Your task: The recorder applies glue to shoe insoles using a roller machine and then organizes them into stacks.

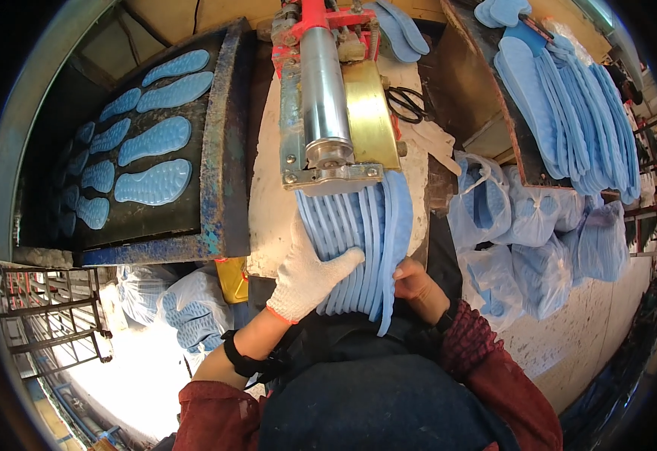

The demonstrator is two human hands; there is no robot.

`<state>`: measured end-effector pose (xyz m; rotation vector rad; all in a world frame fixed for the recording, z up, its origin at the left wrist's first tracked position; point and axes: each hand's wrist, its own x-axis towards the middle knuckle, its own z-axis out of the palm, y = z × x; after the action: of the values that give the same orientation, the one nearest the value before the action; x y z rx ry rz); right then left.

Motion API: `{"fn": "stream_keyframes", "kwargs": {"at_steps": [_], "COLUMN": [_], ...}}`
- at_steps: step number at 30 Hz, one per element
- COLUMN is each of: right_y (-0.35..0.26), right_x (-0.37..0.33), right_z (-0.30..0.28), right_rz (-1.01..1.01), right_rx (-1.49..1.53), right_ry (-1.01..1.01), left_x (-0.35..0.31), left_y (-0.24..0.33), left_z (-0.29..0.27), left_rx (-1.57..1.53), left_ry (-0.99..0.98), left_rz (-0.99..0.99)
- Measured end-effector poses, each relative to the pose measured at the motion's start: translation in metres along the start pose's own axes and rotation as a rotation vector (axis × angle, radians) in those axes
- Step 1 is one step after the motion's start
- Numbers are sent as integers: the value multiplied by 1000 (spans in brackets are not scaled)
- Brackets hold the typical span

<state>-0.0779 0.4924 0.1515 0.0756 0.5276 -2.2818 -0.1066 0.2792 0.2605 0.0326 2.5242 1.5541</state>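
A row of blue shoe insoles stands on edge, pressed side by side, at the front end of the machine. My left hand, in a white knitted glove, grips the row from the left, its thumb lying across the upper edges. At the right side my bare right hand has its fingers closed on the outermost insole, which sticks out nearer to me than the others. The far ends of the row are hidden under the machine's metal plate.
The machine has a shiny metal cylinder and red parts. At left, several insoles lie on a dark conveyor belt. Black-handled scissors lie beside the machine. More insoles are stacked on the right table, above filled plastic bags.
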Motion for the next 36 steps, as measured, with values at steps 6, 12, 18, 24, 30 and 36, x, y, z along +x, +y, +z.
{"fn": "stream_keyframes", "kwargs": {"at_steps": [6,12,18,24,30,36], "right_y": [2,2,-1,-10,-92,-187], "right_x": [8,56,104,95,14,-108], "right_z": [-2,-30,42,48,22,-194], "right_rz": [41,162,-70,-62,-194,-480], "right_rx": [18,200,-183,-340,-1552,-781], "right_ry": [-4,-171,233,329,379,1144], "left_x": [-6,11,46,48,63,61], "left_y": [7,12,-65,-48,2,38], "left_z": [-5,-18,-55,-35,-7,42], "left_rx": [114,228,194,542,688,930], "left_ry": [55,155,86,4,-275,-159], "left_rz": [1,-6,-5,453,116,169]}}
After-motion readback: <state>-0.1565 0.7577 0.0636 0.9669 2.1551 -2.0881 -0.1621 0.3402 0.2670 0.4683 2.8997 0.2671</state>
